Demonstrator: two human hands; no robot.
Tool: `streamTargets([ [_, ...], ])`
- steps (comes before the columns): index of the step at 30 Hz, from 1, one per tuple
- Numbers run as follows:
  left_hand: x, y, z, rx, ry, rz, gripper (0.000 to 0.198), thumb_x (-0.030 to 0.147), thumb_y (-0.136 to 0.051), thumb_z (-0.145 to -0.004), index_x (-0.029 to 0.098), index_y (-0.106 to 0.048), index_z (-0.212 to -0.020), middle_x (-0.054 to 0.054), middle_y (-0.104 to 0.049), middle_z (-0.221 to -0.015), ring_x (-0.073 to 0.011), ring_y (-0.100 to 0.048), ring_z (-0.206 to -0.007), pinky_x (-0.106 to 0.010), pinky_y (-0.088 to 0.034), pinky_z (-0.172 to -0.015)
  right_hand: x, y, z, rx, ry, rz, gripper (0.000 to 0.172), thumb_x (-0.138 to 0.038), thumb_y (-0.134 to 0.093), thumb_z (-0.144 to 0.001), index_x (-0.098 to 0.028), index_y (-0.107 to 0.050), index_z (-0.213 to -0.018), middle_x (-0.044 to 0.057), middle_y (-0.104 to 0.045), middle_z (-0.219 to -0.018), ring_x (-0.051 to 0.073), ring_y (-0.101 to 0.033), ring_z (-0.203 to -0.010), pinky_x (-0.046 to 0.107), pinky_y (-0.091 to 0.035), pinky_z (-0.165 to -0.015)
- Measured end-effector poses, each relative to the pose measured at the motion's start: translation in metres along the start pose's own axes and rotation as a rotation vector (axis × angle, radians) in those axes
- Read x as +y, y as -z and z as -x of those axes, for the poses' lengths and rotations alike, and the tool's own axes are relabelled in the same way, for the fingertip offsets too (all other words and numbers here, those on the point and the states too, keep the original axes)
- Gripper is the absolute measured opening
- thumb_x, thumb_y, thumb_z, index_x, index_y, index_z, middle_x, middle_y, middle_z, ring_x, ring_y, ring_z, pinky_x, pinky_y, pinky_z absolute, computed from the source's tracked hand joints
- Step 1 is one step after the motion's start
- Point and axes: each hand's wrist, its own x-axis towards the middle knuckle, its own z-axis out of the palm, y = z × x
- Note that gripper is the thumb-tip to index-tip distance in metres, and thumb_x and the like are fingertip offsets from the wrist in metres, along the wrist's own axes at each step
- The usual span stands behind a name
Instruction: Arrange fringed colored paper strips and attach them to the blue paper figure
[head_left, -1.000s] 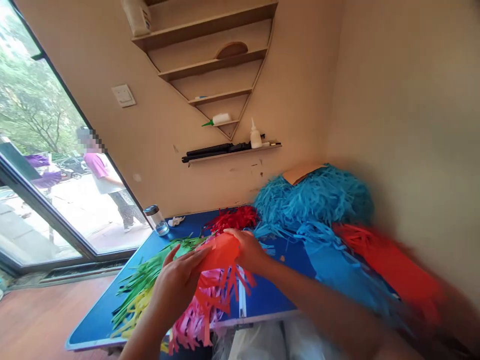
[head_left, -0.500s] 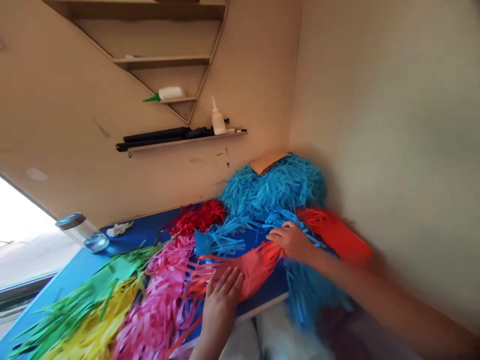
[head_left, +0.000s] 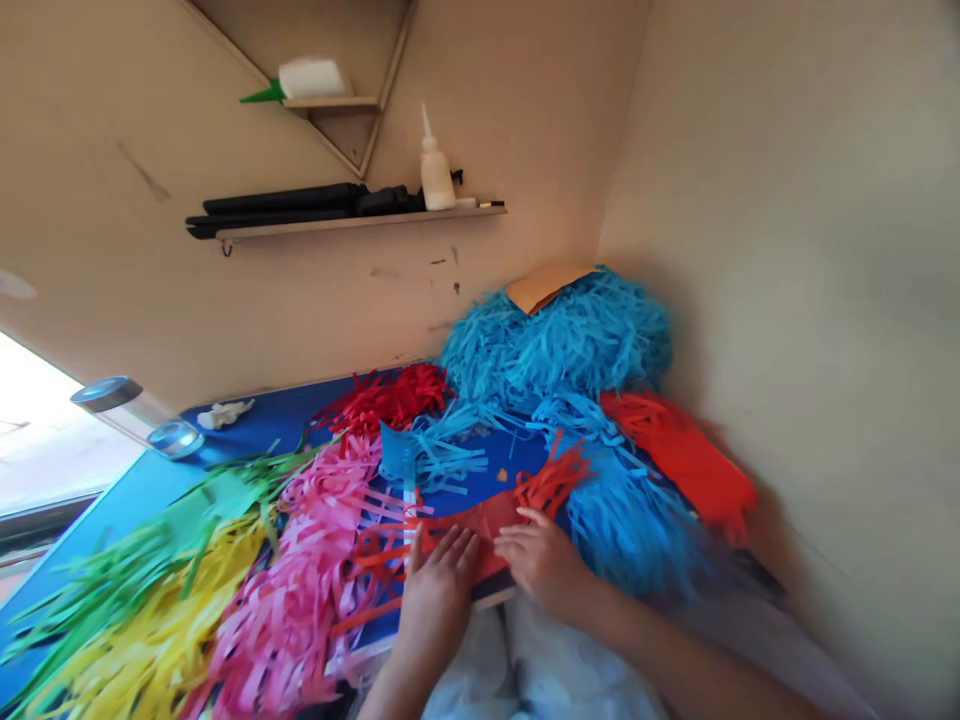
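Note:
A sheet of orange-red paper with fringed ends lies across the blue table near its front edge. My left hand rests on the left part of the sheet, fingers stretched out flat. On the sheet's near right part lies my right hand, its fingers extended and apart. Beyond it, the right fringe fans out. A blue fringed bunch hangs over the table edge just right of my right hand. A smaller blue fringed piece lies behind the sheet.
Pink, yellow and green fringed paper spreads leftward. Dark red strips, a large blue pile and red fringed paper lie farther back. A clear bottle lies tilted at left. A wall shelf holds a glue bottle.
My right hand has come down and left from the right fringe onto the sheet's near part. My left hand stays on the left part. The view has tilted downward.

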Motion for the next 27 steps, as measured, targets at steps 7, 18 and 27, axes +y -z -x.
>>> streamTargets([
  [7, -0.066, 0.058, 0.032, -0.002, 0.241, -0.356, 0.049, 0.006, -0.046, -0.081, 0.023, -0.067, -0.122, -0.011, -0.066, -0.130, -0.0352, -0.054, -0.127, -0.067, -0.016, -0.113, 0.012, -0.010, 0.010, 0.157, -0.001, -0.046, 0.028, -0.011, -0.045, -0.092, -0.020, -0.064, -0.110, 0.005, -0.075, -0.102, 0.018, -0.069, -0.092, 0.041, -0.041, -0.097],
  [18, 0.027, 0.021, -0.002, -0.082, 0.048, 0.092, 0.034, 0.014, -0.053, -0.085, 0.021, -0.063, -0.117, -0.008, -0.075, -0.108, -0.0244, -0.068, -0.104, -0.050, -0.039, -0.106, 0.011, -0.001, 0.014, -0.051, -0.089, -0.037, 0.016, -0.014, -0.052, -0.094, -0.020, -0.063, -0.103, 0.003, -0.074, -0.093, 0.018, -0.067, -0.087, 0.036, -0.039, -0.094],
  [27, 0.000, 0.011, -0.015, -0.106, 0.328, 0.021, 0.024, 0.025, -0.048, -0.094, 0.021, -0.071, -0.091, -0.005, -0.076, -0.079, -0.0219, -0.071, -0.081, -0.036, -0.043, -0.080, 0.019, 0.017, -0.022, -0.176, -0.499, 0.004, 0.008, -0.026, -0.061, -0.094, -0.022, -0.068, -0.095, 0.001, -0.075, -0.086, 0.018, -0.068, -0.081, 0.027, -0.040, -0.076],
])
